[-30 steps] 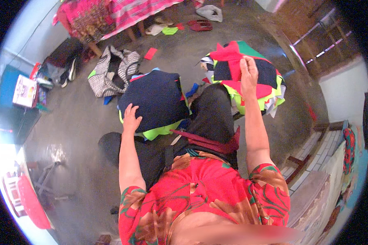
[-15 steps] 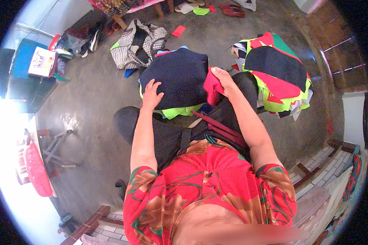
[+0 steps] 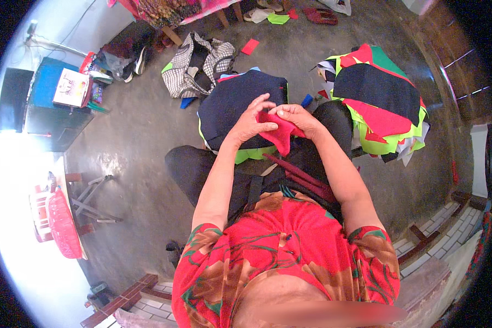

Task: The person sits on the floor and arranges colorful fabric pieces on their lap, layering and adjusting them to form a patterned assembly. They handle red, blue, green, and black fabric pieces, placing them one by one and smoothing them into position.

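Note:
Between my two hands hangs a crumpled piece of red cloth (image 3: pixel 280 140), its lower corner drooping toward my lap. My left hand (image 3: pixel 252 123) pinches its left edge with thumb and fingers, and my right hand (image 3: pixel 299 118) grips its upper right edge. Both hands meet near the cloth's top. Just beyond them lies a large navy cloth piece (image 3: pixel 229 101), spread over a pile in front of my knees. Lime-green cloth (image 3: pixel 255 154) sticks out under its near edge. Strips of maroon cloth (image 3: pixel 303 177) rest on my lap.
A second pile of cut cloth (image 3: pixel 380 117), in red, black, lime and green, stands to the right. A checked bag (image 3: pixel 188 74) lies beyond the navy pile. Far left are a blue box (image 3: pixel 65 120) and a folding stand (image 3: pixel 95 199). Shoes (image 3: pixel 139 63) lie near the wall.
My left hand has left the navy cloth and moved right to take hold of the red cloth. My right hand has brought that cloth slightly nearer to me. The whole view has shifted a little.

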Demonstrator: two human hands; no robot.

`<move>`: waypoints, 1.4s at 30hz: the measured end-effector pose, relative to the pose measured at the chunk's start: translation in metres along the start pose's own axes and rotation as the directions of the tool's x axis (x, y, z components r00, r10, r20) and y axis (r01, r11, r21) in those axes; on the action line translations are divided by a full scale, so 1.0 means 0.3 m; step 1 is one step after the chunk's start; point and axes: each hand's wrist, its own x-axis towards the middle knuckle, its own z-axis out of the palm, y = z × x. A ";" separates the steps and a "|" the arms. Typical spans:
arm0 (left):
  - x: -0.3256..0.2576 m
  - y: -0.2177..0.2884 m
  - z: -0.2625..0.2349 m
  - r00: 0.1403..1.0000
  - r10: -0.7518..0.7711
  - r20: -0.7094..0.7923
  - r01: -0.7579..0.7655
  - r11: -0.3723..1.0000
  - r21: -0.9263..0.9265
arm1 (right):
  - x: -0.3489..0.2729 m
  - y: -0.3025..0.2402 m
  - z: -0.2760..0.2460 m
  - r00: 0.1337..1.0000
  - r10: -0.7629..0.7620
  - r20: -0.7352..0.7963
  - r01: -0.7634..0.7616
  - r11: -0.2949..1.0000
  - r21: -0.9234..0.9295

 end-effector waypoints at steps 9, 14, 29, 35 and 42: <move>-0.042 -0.027 -0.017 0.950 -0.303 -0.079 0.284 0.938 -0.197 | 0.027 0.031 -0.081 0.880 -0.136 -0.455 0.081 0.987 -0.138; -0.052 -0.075 -0.048 0.889 -0.323 -0.325 0.201 0.912 -0.358 | 0.026 0.012 -0.072 0.680 -0.225 -0.698 0.176 0.974 -0.142; 0.077 0.122 -0.077 0.926 -0.226 -0.301 -0.075 0.672 -0.737 | 0.030 -0.010 -0.116 0.558 -0.344 -0.755 0.364 0.919 -0.149; -0.122 -0.093 -0.041 0.856 -0.429 -0.287 0.070 0.647 -0.759 | 0.037 -0.014 -0.107 0.537 -0.342 -0.771 0.371 0.917 -0.148; -0.277 -0.369 -0.011 0.705 -0.643 -0.300 0.446 0.731 -0.517 | 0.035 -0.008 -0.115 0.567 -0.312 -0.762 0.335 0.933 -0.133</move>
